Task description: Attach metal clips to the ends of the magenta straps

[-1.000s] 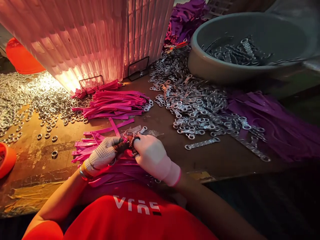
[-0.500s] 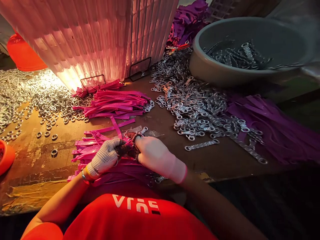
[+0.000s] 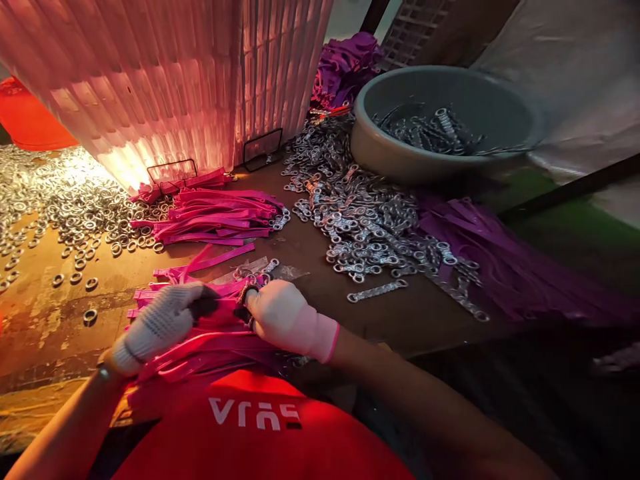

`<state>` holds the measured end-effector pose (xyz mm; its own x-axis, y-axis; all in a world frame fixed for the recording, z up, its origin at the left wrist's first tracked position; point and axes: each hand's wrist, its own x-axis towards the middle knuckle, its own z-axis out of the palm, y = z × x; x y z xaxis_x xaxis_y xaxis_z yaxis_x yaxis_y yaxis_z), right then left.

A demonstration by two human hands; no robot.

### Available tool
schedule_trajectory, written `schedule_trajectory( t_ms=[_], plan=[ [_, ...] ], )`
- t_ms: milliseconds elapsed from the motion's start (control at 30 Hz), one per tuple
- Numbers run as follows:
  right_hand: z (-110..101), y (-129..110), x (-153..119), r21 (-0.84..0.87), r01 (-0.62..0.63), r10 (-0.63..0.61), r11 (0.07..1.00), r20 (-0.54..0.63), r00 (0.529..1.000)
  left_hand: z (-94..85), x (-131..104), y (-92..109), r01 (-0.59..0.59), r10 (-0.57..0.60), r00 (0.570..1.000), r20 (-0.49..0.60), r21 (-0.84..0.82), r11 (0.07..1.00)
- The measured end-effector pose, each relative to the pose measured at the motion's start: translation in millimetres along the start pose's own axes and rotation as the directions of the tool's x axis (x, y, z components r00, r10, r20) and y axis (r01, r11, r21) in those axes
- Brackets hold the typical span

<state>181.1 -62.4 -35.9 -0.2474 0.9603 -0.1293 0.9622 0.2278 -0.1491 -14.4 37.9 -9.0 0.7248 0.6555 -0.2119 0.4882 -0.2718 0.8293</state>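
My left hand (image 3: 163, 323), in a dotted white glove with dark fingertips, is closed and slightly blurred. My right hand (image 3: 285, 310), in a white glove with a pink cuff, is pinched closed to its right. A pink strap (image 3: 223, 308) spans the short gap between both sets of fingertips; its ends are hidden by the fingers. Beneath and around the hands lies a pile of pink straps (image 3: 200, 350). Just beyond the right hand, a small metal link strip (image 3: 271, 265) rests by scraps of clear film.
Loose metal rings (image 3: 95, 220) cover the table's left. A bundle of pink straps (image 3: 215, 213) lies ahead, before a corrugated translucent panel (image 3: 165, 80). Metal link strips (image 3: 365, 227) are heaped at right, near a grey basin (image 3: 425, 163) and purple straps (image 3: 495, 260).
My left hand has moved left, away from the right hand, and the gap between them has widened. The camera view has shifted to the right.
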Motion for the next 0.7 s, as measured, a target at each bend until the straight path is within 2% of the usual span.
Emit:
schedule_trajectory(
  t_ms=[33, 100, 133, 167, 233, 300, 367, 433, 533, 600, 667, 700],
  plan=[
    [-2, 5, -2, 0.006, -0.019, 0.019, 1.000, -0.015, 1.000, -10.3, -5, 0, 0.017, -0.014, 0.997, -0.075, 0.034, 0.999],
    [-6, 21, -7, 0.019, -0.035, 0.035, 0.999, -0.037, 0.999, -25.2, -13, 0, 0.087, -0.078, 0.965, -0.251, 0.026, 0.996],
    [-9, 33, -10, 0.024, -0.051, 0.052, 0.998, -0.055, 0.997, -28.7, -15, 0, 0.125, -0.133, 0.938, -0.321, -0.046, 0.991],
    [-11, 48, -14, 0.023, -0.089, 0.090, 0.996, -0.077, 0.993, -29.6, -15, 0, 0.154, -0.200, 0.917, -0.345, -0.156, 0.976],
    [-11, 82, -21, -0.017, -0.249, 0.245, 0.968, -0.112, 0.963, -24.6, -10, 0, 0.195, -0.338, 0.905, -0.259, -0.451, 0.871],
    [-6, 115, -29, -0.143, -0.446, 0.440, 0.883, -0.074, 0.895, -14.7, 1, 2, 0.208, -0.410, 0.906, -0.106, -0.733, 0.648],
    [7, 141, -35, -0.259, -0.528, 0.534, 0.809, -0.051, 0.844, -4.5, 14, 3, 0.226, -0.440, 0.897, 0.030, -0.888, 0.400],
    [24, 157, -39, -0.272, -0.532, 0.533, 0.802, -0.076, 0.842, 3.7, 24, 6, 0.261, -0.451, 0.883, 0.130, -0.935, 0.241],
    [47, 164, -39, -0.126, -0.523, 0.495, 0.843, -0.202, 0.845, 13.6, 30, 8, 0.298, -0.452, 0.871, 0.193, -0.939, 0.172],
    [54, 157, -36, 0.086, -0.482, 0.480, 0.872, -0.341, 0.808, 19.9, 28, 8, 0.289, -0.431, 0.884, 0.183, -0.937, 0.194],
    [53, 140, -30, 0.382, -0.341, 0.490, 0.859, -0.417, 0.765, 25.6, 25, 6, 0.281, -0.406, 0.898, 0.167, -0.929, 0.239],
    [49, 128, -27, 0.526, -0.245, 0.494, 0.814, -0.405, 0.770, 27.9, 24, 6, 0.283, -0.398, 0.902, 0.164, -0.923, 0.261]
  ],
)
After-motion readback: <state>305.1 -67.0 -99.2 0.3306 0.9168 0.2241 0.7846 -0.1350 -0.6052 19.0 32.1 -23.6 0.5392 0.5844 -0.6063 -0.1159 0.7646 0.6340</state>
